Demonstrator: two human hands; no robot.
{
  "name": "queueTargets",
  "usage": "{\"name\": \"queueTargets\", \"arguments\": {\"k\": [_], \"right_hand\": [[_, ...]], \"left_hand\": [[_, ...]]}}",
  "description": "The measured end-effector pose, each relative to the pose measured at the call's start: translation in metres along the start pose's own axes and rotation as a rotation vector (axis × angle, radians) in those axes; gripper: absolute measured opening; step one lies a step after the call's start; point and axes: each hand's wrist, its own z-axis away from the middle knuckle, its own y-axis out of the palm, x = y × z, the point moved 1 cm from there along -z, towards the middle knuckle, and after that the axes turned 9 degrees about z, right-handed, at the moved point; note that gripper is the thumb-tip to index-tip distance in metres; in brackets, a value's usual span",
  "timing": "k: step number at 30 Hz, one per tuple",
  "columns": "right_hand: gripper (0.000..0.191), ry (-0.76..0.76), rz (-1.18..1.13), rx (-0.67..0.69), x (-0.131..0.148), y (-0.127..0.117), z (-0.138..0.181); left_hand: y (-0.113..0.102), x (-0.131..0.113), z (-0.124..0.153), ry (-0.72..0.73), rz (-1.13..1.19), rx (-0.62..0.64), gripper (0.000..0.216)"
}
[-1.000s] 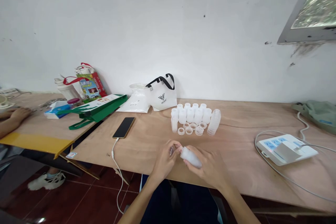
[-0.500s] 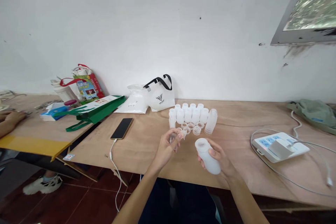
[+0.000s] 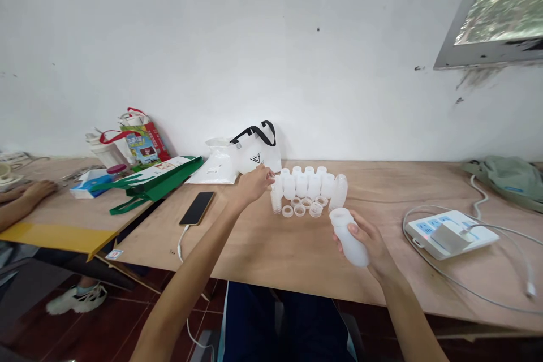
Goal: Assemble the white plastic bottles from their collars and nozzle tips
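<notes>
My right hand is wrapped round a translucent white bottle, held tilted above the table's near side with its open mouth up and to the left. My left hand reaches to the far left of the group, its fingers drawn together at the top of a stack of clear plastic pieces. Whatever lies between those fingertips is too small to make out. Several white bottles stand in rows beside the stack. In front of them lie several clear rings. A second clear stack leans at the right end.
A phone on a charging cable lies to the left. Behind are a white bag and a green bag. On the right sit a power strip with cords and a green cloth item. Another person's hand rests at the left table.
My left hand has gone from near the bottle, where it held a clear piece, forward and left to the stack. My right hand has shifted slightly right and up with the bottle.
</notes>
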Motion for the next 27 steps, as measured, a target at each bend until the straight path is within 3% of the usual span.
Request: {"name": "queueTargets", "arguments": {"k": [3,22,24,27], "right_hand": [[0.051,0.013,0.042,0.000,0.002,-0.002,0.000],[0.050,0.025,0.093,0.007,0.003,0.001,-0.003],[0.051,0.033,0.099,0.005,0.003,0.002,-0.003],[0.053,0.048,0.136,0.014,0.003,0.003,-0.004]], "left_hand": [[0.007,-0.001,-0.001,-0.009,-0.040,0.066,0.016],[0.025,0.008,0.006,0.035,-0.072,0.114,0.019],[0.023,0.007,0.009,0.036,-0.032,0.061,0.020],[0.019,-0.002,0.019,0.057,0.125,-0.150,0.024]]}}
